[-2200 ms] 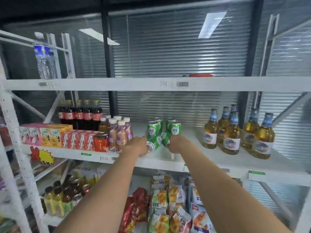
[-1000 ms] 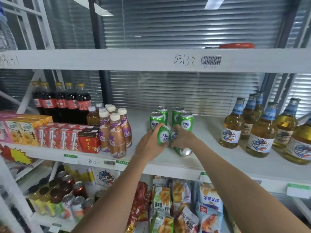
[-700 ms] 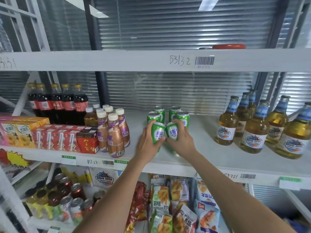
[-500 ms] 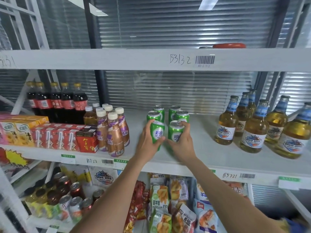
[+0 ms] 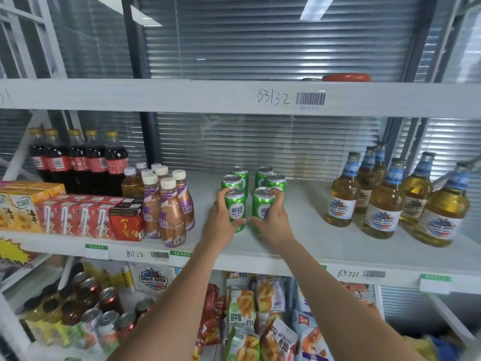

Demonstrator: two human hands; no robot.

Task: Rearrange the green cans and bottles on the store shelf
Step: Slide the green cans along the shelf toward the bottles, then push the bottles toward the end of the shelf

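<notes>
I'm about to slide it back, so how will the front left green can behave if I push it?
The front left green can stands upright on the smooth white shelf, so it should slide easily. Tall and narrow, it may tip if pushed high. On its side it would likely roll. The left hand grips it low.

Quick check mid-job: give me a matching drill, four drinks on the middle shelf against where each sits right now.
Things:
1. Green can in left hand
2. Green can in right hand
3. Dark cola bottles with red labels
4. Amber glass beer bottles with blue neck labels

Places:
A. Far right of the shelf
B. Front of the right can column
C. Back left corner
D. Front of the left can column

Pairs: 1-D, 2-B, 3-C, 4-A
</notes>
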